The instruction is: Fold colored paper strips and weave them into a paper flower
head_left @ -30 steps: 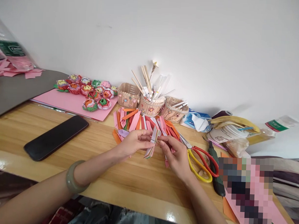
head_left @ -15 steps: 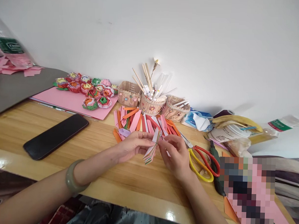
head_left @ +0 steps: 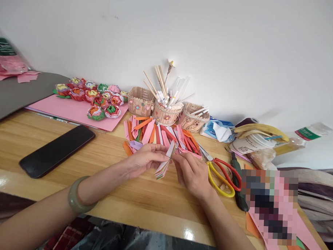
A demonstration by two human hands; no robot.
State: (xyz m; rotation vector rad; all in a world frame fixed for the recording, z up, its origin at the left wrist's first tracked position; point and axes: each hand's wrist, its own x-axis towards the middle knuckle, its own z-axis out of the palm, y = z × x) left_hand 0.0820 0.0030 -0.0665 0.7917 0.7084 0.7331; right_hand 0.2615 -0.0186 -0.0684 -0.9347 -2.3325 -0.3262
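Note:
A bundle of folded paper strips (head_left: 162, 169), pinched narrow at its middle and striped with several colours along its edges, stands tilted between my hands. My left hand (head_left: 146, 160) grips it from the left, thumb in front and fingers behind. Closed in a pinch, the fingertips of my right hand (head_left: 192, 172) press at the bundle's narrow middle; what is between them is too small to make out. Just behind my hands lies a pile of folded paper pieces (head_left: 148, 131) in pink, orange, red and purple. Scissors (head_left: 221, 179) with red and yellow handles rest right of my right hand.
A black phone (head_left: 58, 150) lies at left. Paper flowers (head_left: 97, 100) sit on pink sheets (head_left: 58, 106). Three small baskets (head_left: 167, 114) line the wall, one with sticks and pens. Tissues (head_left: 218, 129), a cup (head_left: 250, 144), a dark-green-handled tool (head_left: 240, 198) and paper strips (head_left: 263, 230) are at right.
The whole view has shifted slightly. My right hand has turned so its back shows more, its fingers lying closer together against the bundle. My left hand still grips the bundle.

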